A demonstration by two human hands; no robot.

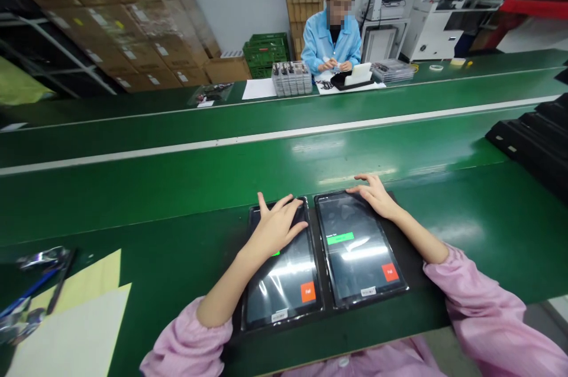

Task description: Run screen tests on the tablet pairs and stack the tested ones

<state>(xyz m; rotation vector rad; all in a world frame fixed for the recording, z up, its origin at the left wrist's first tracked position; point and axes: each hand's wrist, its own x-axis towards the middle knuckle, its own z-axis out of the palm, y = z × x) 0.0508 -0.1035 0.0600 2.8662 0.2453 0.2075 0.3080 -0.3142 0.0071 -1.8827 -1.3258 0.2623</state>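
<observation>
Two tablets lie side by side on a dark mat at the front of the green bench. Over the upper part of the left tablet (288, 276) is my left hand (274, 228), fingers spread; it hides part of a green bar on the screen. My right hand (376, 196) is at the top right corner of the right tablet (359, 258), its fingertips at the upper edge and its fingers apart. A green bar and a red "Fail" box show on that screen. The left screen has a red box too. Each tablet has a small white label at its bottom edge.
Papers (89, 312) lie at left with a dark pen (61, 282) and crumpled shiny pieces. Black stacked trays (532, 134) stand at right. Across the bench sits a person in blue (331, 39), beside stacked clear trays (291, 80). A pale strip (248, 139) runs along the bench.
</observation>
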